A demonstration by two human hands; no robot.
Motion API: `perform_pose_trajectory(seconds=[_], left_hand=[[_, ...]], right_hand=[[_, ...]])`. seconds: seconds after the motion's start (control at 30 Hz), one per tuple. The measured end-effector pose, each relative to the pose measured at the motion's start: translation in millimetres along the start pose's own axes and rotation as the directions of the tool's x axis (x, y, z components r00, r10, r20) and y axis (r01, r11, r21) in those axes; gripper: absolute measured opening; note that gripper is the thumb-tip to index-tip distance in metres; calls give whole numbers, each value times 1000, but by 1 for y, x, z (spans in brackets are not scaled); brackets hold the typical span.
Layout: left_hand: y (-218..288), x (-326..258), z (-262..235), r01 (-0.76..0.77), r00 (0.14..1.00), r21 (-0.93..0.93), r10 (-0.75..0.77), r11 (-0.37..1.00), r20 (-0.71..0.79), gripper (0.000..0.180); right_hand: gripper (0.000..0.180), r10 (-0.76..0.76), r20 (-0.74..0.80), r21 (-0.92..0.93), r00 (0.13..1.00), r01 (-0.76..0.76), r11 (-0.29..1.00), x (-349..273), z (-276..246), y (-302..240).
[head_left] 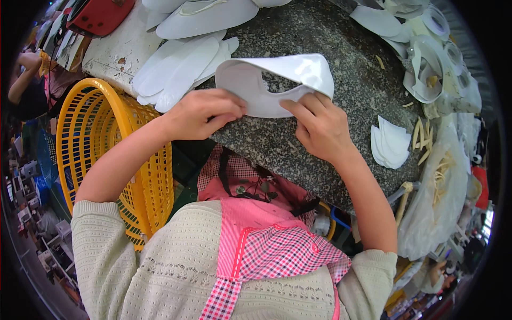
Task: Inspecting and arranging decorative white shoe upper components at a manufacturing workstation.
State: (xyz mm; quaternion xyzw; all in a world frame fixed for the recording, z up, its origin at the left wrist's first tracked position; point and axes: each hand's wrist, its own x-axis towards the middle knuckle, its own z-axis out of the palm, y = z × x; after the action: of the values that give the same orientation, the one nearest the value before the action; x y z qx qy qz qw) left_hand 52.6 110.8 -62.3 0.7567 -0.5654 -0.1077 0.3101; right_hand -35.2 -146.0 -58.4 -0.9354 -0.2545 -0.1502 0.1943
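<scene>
A curved white shoe-upper piece (277,80) lies on the speckled grey stone slab (320,37). My left hand (202,113) pinches its near left edge with thumb and fingers. My right hand (319,125) presses and grips its near right part, where the piece folds upward. Both hands hold the same piece at the slab's near edge.
A pile of flat white cut pieces (181,64) lies left of the slab, with more white pieces (208,16) at the back. A small stack of white patches (390,143) sits at right beside tape rolls (426,74). A yellow basket (106,144) stands at left.
</scene>
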Motion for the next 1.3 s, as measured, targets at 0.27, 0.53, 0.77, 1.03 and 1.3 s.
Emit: perform_pose_trajectory(seconds=[0.27, 0.53, 0.77, 1.03, 1.3], left_hand=[[41, 68, -13, -210, 945, 390, 289, 896, -154, 27], [50, 76, 22, -114, 993, 575, 94, 810, 65, 57], [53, 66, 29, 47, 999, 401, -33, 915, -43, 37], [58, 73, 37, -38, 987, 620, 127, 784, -99, 23], [50, 76, 33, -150, 986, 605, 166, 782, 31, 33]], right_hand=[[16, -383, 194, -207, 903, 420, 884, 13, -40, 58], [28, -100, 11, -150, 995, 101, 984, -20, -42, 10], [29, 47, 4, -192, 999, -45, 980, -36, -31, -5], [34, 107, -1, 20, 994, -107, 994, -34, -25, -5], [31, 74, -129, -62, 989, -82, 995, -24, -7, 17]])
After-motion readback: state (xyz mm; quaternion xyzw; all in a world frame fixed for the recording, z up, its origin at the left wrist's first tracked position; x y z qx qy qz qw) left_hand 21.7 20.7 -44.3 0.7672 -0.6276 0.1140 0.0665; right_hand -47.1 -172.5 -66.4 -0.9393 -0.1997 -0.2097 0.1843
